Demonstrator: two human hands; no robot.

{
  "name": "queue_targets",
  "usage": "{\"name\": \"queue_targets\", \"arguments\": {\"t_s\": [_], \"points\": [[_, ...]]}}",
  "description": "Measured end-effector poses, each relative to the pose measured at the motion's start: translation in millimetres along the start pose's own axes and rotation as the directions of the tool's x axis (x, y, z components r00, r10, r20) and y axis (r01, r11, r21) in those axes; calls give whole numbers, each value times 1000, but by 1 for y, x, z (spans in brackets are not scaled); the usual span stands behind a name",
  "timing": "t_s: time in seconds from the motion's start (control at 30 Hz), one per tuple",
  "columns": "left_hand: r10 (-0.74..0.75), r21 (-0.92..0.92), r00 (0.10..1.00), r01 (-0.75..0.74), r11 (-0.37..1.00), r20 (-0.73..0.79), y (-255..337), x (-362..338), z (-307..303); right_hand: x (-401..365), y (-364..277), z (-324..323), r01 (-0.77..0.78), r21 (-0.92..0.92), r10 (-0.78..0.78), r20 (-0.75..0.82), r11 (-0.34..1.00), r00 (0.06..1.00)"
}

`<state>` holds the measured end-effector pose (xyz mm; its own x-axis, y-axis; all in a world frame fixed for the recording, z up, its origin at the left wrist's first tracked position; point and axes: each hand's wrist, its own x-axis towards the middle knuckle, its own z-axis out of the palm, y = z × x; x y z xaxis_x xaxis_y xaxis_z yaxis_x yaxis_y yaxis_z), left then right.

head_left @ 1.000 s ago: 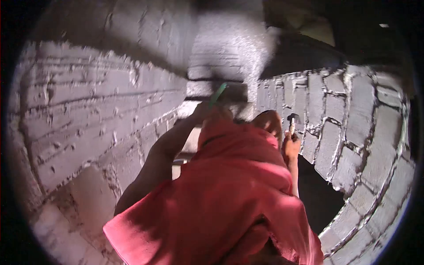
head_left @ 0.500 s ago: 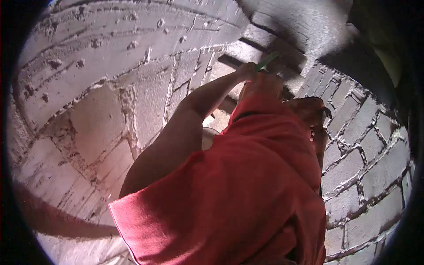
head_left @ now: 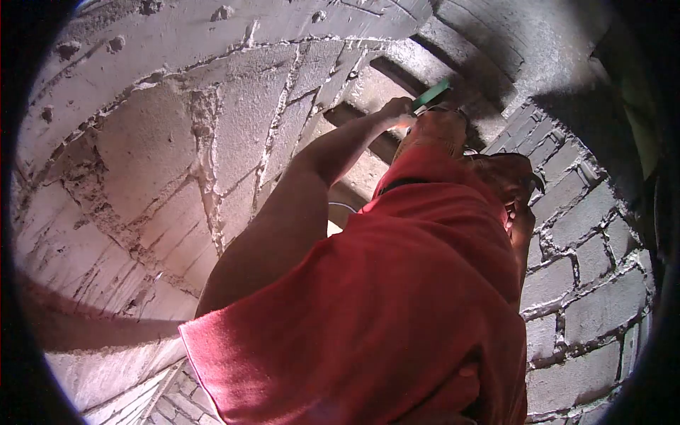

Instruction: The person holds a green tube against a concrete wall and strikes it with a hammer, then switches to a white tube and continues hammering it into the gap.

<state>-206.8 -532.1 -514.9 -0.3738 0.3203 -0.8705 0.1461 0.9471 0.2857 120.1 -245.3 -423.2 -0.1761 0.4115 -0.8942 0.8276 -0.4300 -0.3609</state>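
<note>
My bare left arm reaches from the red sleeve toward the top centre. My left hand point(head_left: 398, 112) is closed at the near end of a flat green object point(head_left: 432, 93). A brown, partly shaded shape point(head_left: 433, 131) lies just beside it, at the narrow end of the red cloth point(head_left: 418, 241); I cannot make out what it is. Right of the cloth, in shadow, my right hand point(head_left: 516, 195) has its fingers curled against a dark brown item point(head_left: 499, 168) with a thin curved edge. What that item is stays unclear.
Rough plastered masonry point(head_left: 248, 106) curves along the left. A wall of grey blocks with thick mortar joints point(head_left: 584, 262) rises on the right. Steps or slats with dark gaps point(head_left: 453, 53) show at the top, beside a lit grey surface point(head_left: 538, 42).
The view has shifted, so more of the dark gaps and a brick patch at the lower left show. The green object looks broader. My right hand and the dark item show more.
</note>
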Motion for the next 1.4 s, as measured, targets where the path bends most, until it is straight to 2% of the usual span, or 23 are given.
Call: {"name": "queue_targets", "arguments": {"t_s": [0.2,0.23,0.27,0.33,0.37,0.4,0.43,0.47,0.5,0.53,0.57,0.6,0.63,0.67,0.7,0.73,0.8,0.87,1.13,1.2,1.27,1.33,1.4], "points": [[46,63,999,-47,997,9,11,2,-6,6,16,-3,-61,186,52,52,981,997],[70,-223,996,-82,971,-61,7,-3,-3,6,14,-4,-77,230,66,52,970,996],[98,-58,994,-101,993,-48,13,4,-5,18,30,-5,-43,224,36,36,974,999],[130,-143,978,-154,978,-164,19,23,5,16,20,-14,-139,135,124,113,981,986],[235,-108,926,-277,955,-295,27,19,3,44,65,-17,250,84,-261,182,965,948],[355,-329,920,-391,860,-163,28,35,2,69,104,-30,607,29,-593,254,794,764],[473,206,870,-442,873,-139,41,47,0,76,103,-32,581,-67,-554,231,811,800],[770,518,619,-612,598,-158,51,46,3,65,87,-27,482,-162,-458,164,861,874],[541,116,827,-529,841,-150,89,25,-7,60,83,-20,388,-240,-378,89,890,922],[536,104,831,-526,844,-150,143,-12,-25,51,72,-14,285,-299,-296,10,911,955],[677,-71,703,-704,707,-219,181,-29,-27,35,56,-7,172,-341,-202,-53,924,978],[774,-126,633,-770,625,-30,219,-40,-34,14,47,-9,82,-347,-128,-111,934,986],[890,98,442,-886,453,-114,253,-50,-31,-10,30,-7,25,-282,-76,-169,959,983],[960,329,234,-904,273,-152,295,-62,-31,-24,21,-14,95,-248,-153,-224,964,963],[980,294,87,-946,138,-179,346,-104,-46,-52,17,-11,287,4,-269,-341,958,901],[979,255,-45,-967,6,-197,387,-161,-57,-66,17,-4,475,236,-335,-457,848,824],[862,311,-452,-873,-376,-227,457,-234,-80,-59,36,-20,338,43,-271,-505,940,819],[696,398,-703,-685,-610,-146,514,-296,-111,-68,42,-33,368,75,-251,-605,927,756],[677,714,-695,-599,-361,-241,594,-465,-154,-160,75,-125,647,164,-335,-746,745,576],[846,619,-344,-785,-21,-407,586,-480,-153,-243,57,-137,702,102,-402,-758,705,514],[846,632,-354,-774,-25,-399,581,-485,-155,-264,61,-137,741,563,-410,-618,366,671],[904,581,-235,-814,18,-358,579,-492,-157,-266,66,-133,729,574,-409,-603,373,684],[906,554,-234,-833,0,-352,579,-497,-154,-272,67,-127,738,261,-421,-684,623,597]]}}
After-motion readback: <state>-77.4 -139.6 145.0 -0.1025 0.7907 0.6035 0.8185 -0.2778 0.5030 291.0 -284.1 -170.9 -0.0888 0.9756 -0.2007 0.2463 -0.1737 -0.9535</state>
